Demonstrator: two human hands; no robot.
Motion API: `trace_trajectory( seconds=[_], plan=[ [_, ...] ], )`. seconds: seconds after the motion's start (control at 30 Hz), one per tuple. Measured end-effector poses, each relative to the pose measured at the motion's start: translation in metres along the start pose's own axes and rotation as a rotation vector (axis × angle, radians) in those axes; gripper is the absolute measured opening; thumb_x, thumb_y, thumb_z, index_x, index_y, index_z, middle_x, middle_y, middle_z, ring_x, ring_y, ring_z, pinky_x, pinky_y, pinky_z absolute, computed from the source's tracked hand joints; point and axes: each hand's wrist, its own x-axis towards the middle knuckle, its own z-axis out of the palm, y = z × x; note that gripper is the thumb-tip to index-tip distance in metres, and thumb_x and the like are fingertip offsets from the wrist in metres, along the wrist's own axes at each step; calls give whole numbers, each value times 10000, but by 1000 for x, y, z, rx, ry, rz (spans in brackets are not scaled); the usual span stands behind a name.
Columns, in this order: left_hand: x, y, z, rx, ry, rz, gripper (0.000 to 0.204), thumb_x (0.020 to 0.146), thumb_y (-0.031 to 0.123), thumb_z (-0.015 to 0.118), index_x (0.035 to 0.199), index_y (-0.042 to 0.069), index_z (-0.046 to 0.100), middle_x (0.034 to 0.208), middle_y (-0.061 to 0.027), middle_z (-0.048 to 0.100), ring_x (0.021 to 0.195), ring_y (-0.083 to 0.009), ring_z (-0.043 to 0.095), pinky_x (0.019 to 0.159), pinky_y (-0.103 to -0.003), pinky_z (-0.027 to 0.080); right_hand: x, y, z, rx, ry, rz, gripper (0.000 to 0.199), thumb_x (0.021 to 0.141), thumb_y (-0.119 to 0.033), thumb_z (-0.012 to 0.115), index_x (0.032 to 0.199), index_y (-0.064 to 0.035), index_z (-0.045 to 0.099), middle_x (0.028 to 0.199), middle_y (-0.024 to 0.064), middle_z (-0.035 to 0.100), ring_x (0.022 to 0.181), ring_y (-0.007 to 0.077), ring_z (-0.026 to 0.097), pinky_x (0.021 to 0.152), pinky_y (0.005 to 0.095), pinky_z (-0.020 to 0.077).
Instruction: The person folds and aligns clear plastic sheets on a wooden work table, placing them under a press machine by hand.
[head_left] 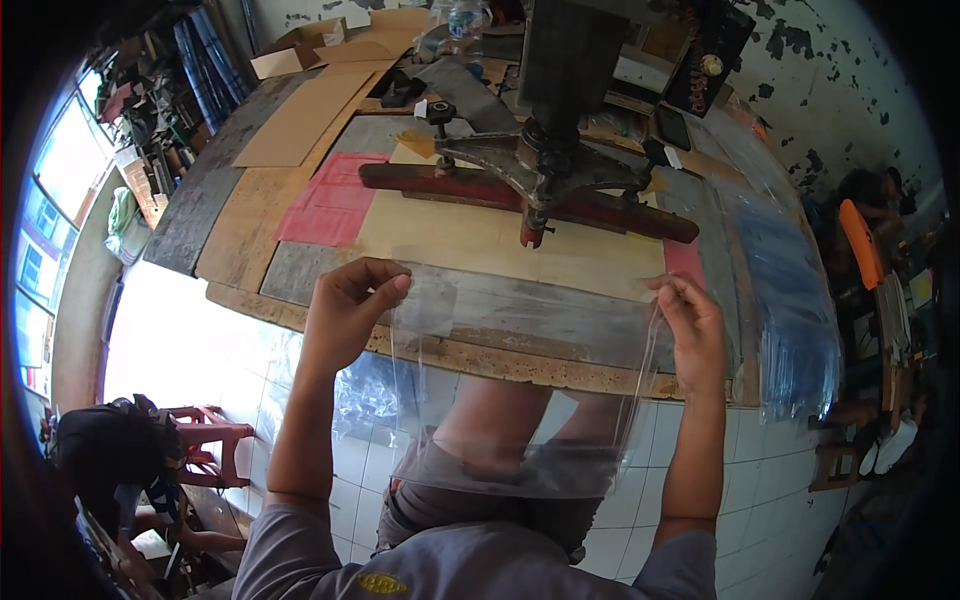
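Note:
A clear plastic sheet (520, 380) hangs between my two hands, its lower edge reaching down over my lap. My left hand (358, 300) pinches its upper left corner between thumb and fingers. At the upper right corner, my right hand (690, 325) is closed on the sheet too. Beyond the sheet stands a press with a long dark red bar (460, 190) under a metal frame (550, 165). Below the bar lies a cream-coloured sheet (450, 235), with a pink sheet (325, 205) at its left end.
A stack of bluish clear plastic (790, 310) hangs over the table's right side. Flat cardboard (300, 120) and an open carton (300, 50) lie at the back left. A plastic bottle (465, 25) stands behind. A person (110, 460) sits by a red stool (210, 445) at lower left.

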Motion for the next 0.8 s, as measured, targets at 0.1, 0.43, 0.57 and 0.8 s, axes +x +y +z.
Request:
trace_trajectory(
  seconds=[0.1,0.43,0.57,0.8],
  plan=[
    [-16,11,2,-135,25,156,153,993,137,702,1041,-4,667,936,-39,736,899,-97,653,850,-276,514,-14,-18,-2,97,92,-92,253,1053,-214,594,1034,14,703,886,12,645,852,93,579,820,255,429],
    [-42,65,34,-333,156,395,203,1071,139,538,1181,-12,618,951,-105,759,936,-121,691,876,-258,511,-37,-61,0,169,303,-236,269,1054,-226,592,970,13,683,857,50,677,842,120,608,832,274,447],
    [-52,72,35,-276,191,372,277,1065,142,558,1258,-37,642,918,-89,760,930,-107,688,865,-257,515,-42,-65,-2,127,366,-266,274,1059,-231,587,948,5,670,843,38,646,817,118,586,839,284,469],
    [-64,83,46,-350,213,383,254,1062,137,540,1217,-41,634,914,-124,752,914,-151,721,854,-281,534,-41,-57,-4,266,333,-255,263,1066,-236,573,1011,9,650,883,89,684,830,183,675,840,323,513]
  ],
)
